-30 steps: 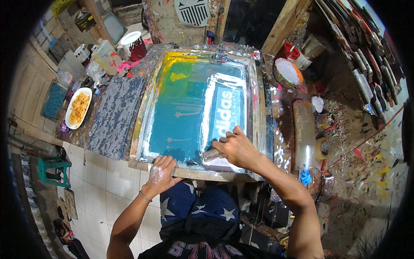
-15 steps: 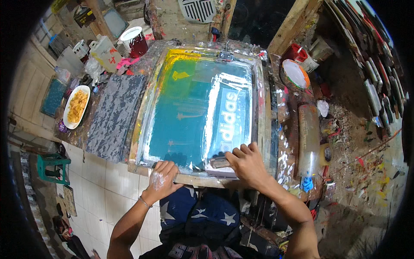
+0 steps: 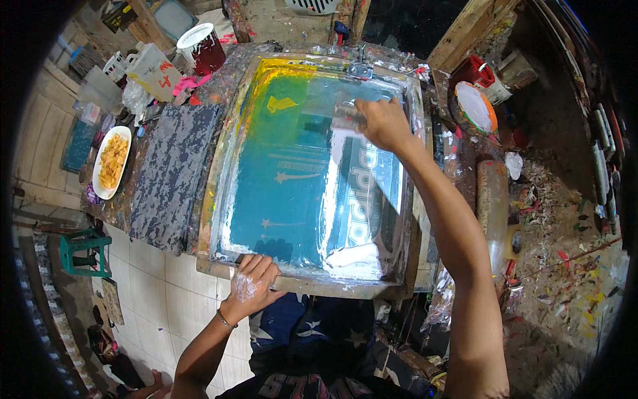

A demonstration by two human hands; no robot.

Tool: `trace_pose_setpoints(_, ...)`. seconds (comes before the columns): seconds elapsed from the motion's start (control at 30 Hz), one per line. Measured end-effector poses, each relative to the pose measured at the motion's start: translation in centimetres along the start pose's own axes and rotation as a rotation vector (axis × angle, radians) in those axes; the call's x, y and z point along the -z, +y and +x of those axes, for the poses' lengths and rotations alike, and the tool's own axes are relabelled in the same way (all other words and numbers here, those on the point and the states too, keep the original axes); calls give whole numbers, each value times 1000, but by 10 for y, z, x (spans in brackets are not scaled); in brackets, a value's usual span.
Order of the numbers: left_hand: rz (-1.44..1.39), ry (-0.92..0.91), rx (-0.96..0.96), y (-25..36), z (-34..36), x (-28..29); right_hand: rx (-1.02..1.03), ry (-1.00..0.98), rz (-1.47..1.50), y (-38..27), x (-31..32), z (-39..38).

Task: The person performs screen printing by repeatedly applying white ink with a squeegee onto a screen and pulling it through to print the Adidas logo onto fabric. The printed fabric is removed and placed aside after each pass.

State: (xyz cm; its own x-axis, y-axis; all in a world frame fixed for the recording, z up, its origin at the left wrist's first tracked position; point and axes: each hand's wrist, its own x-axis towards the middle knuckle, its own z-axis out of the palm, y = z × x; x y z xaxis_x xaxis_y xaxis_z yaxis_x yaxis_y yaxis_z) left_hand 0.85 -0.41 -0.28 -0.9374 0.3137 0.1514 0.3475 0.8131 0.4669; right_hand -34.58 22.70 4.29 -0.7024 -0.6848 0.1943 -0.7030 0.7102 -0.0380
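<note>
A screen-printing frame (image 3: 312,287) lies flat on the worktable before me, its mesh (image 3: 266,199) blue-green with a yellow patch at the far left. My left hand (image 3: 254,282), smeared with white on its back, is curled over the frame's near left edge. Toward the far right of the mesh, my right hand (image 3: 385,124) grips a squeegee (image 3: 347,120), partly hidden behind the fingers. White ink (image 3: 355,258) sits in a thick puddle at the near end of the right-hand lettered stencil. My right forearm covers part of the frame's right side.
Left of the frame are a grey camouflage-patterned board (image 3: 176,173), a white plate of chips (image 3: 106,189), a white jug (image 3: 156,73) and a dark red can (image 3: 203,50). To the right are an orange-rimmed tub (image 3: 475,110) and a cylinder (image 3: 492,206). A green stool (image 3: 86,249) stands on the floor.
My right hand has moved the squeegee from the near edge to the far part of the mesh. White ink now shows at the near end. The left hand keeps its place.
</note>
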Motion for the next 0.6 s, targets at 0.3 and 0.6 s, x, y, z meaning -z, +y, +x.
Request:
trace_pose_setpoints(0.3,10,28,-35,0,3,0,104,-255,124,-79,31,-119)
trace_pose_setpoints(0.6,4,-14,-13,1,1,2,-80,45,-12,-2,15,-6)
